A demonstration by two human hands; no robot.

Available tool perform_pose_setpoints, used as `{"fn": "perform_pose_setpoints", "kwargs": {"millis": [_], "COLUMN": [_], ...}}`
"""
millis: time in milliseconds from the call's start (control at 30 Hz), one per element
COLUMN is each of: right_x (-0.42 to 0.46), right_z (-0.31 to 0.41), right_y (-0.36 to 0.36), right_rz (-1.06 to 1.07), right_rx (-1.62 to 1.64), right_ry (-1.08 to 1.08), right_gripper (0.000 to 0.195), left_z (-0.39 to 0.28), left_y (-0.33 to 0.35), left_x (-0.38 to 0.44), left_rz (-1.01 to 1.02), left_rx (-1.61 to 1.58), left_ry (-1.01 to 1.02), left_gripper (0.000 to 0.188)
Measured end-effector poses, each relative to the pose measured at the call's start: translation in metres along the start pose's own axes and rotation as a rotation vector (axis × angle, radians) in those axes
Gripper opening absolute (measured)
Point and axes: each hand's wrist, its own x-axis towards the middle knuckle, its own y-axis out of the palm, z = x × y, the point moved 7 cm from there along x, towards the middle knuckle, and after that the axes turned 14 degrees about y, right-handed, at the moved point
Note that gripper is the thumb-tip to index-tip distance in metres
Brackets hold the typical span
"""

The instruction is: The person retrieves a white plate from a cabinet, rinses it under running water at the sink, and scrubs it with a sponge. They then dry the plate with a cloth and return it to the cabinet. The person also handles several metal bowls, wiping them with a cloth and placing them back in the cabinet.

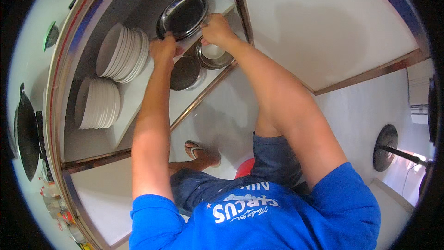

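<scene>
Inside an open cabinet, both of my hands grip an oval metal tray (184,15) by its rim. My left hand (163,49) has its near left edge, and my right hand (215,31) has its right edge. The tray lies over the back of the upper shelf (133,111); whether others are stacked under it I cannot tell. Below my hands, a round dark-topped metal container (186,73) stands on the lower level. Just right of it are nested metal bowls or plates (216,63) with a pale bowl (212,51) inside, partly hidden by my right hand.
Two stacks of white plates, the rear one (121,53) and the front one (98,102), stand left on the shelf. Open cabinet doors flank me on the right (333,34) and left (104,201). A dark wok (27,132) sits on the countertop. A weight plate (385,147) is on the floor.
</scene>
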Motion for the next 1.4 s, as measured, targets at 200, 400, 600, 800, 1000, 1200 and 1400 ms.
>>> {"fn": "perform_pose_setpoints", "kwargs": {"millis": [200, 400, 600, 800, 1000, 1200, 1400], "right_x": [-0.046, -0.082, -0.088, -0.074, -0.065, -0.055, -0.059], "right_z": [0.028, 0.039, 0.038, 0.018, 0.015, 0.0, -0.03], "right_y": [-0.03, -0.043, -0.031, -0.033, -0.028, -0.009, -0.001], "right_rz": [-0.078, -0.086, -0.007, 0.035, 0.052, 0.061, 0.293], "right_rx": [-0.079, -0.317, -0.417, -0.488, -0.502, -0.548, -0.714], "right_ry": [-0.145, -0.305, -0.326, -0.226, -0.204, -0.213, 0.073], "right_gripper": [0.026, 0.027, 0.029, 0.031, 0.031, 0.036, 0.06], "left_z": [0.119, 0.219, 0.415, 0.403, 0.356, 0.371, 0.287], "left_y": [-0.052, -0.056, -0.118, -0.068, -0.075, -0.128, -0.075], "left_x": [-0.06, -0.058, -0.049, -0.049, -0.027, -0.023, -0.099], "left_rz": [-0.147, -0.113, -0.04, -0.285, -0.37, -0.384, -0.263], "left_rx": [0.299, 0.611, 0.095, -0.426, -0.384, -0.49, -0.808], "left_ry": [0.249, 0.228, -0.422, -0.606, -0.511, -0.51, -0.505], "left_gripper": [0.027, 0.043, 0.056, 0.034, 0.027, 0.018, 0.008]}}
